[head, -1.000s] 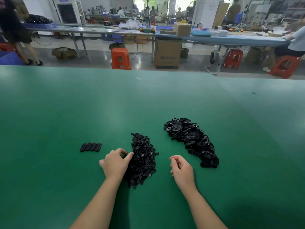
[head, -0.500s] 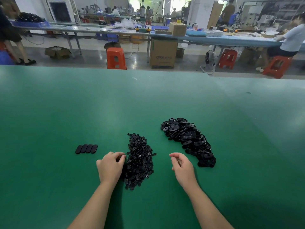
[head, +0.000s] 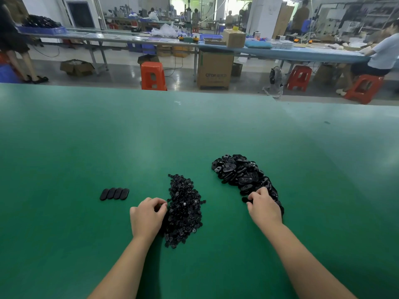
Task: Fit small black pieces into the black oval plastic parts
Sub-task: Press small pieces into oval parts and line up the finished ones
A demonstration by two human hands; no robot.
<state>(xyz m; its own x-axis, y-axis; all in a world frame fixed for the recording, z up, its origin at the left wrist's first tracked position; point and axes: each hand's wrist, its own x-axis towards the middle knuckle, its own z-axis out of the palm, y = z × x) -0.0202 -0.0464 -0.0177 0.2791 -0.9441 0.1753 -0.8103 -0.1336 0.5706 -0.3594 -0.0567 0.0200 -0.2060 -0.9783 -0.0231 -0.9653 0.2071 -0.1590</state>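
Left hand (head: 148, 216): I am curling its fingers into the small-piece heap (head: 184, 209), grasp unclear. Right hand (head: 264, 207): I am pinching at the oval-part pile (head: 241, 173), right of that heap.

Soft overhead light falls evenly on the green counter (head: 86, 147), leaving a pale, milky sheen across its far half toward 12 o'clock and a darker tone at 6 o'clock. Short, diffuse shadows sit beside the forearms. The windows (head: 216, 5) at 12 o'clock are blown out white. Wide-angle distortion bows the counter's far edge. The background workshop is slightly soft, and the pile of small black pieces (head: 183, 210) reads as a dark mass with few glints.
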